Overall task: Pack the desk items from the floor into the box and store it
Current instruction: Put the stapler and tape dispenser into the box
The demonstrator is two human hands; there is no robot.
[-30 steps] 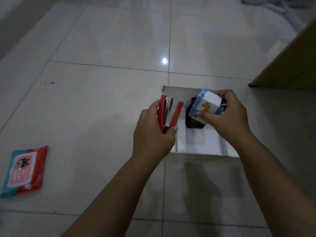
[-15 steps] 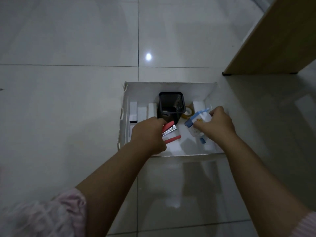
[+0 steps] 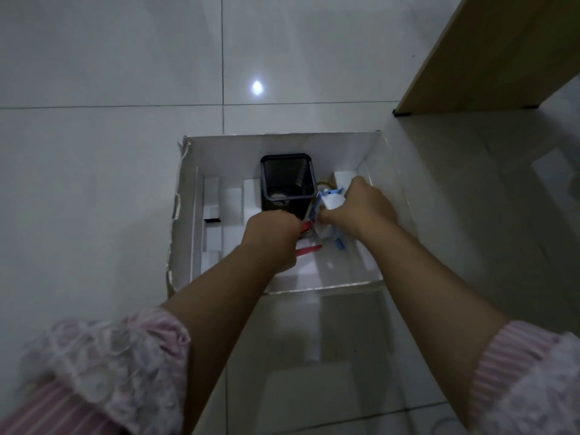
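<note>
An open white cardboard box (image 3: 188, 215) lies on the tiled floor below me. A black mesh pen holder (image 3: 287, 183) stands upright at its back middle. Both my hands are down inside the box. My left hand (image 3: 271, 240) grips a red stapler (image 3: 309, 250), whose red tips stick out to the right of my fingers. My right hand (image 3: 357, 208) holds a small white and blue container (image 3: 331, 200) just right of the pen holder. A roll of tape (image 3: 324, 185) peeks out behind that container.
White foam inserts (image 3: 230, 199) line the box's left half. A wooden furniture panel (image 3: 489, 58) with a black foot stands at the upper right. Grey floor tiles surround the box, with a light reflection (image 3: 257, 87) beyond it.
Both hands have gone down into the box with the stapler and the container. My view has tilted down over the box; the red wipes pack on the left has left the frame.
</note>
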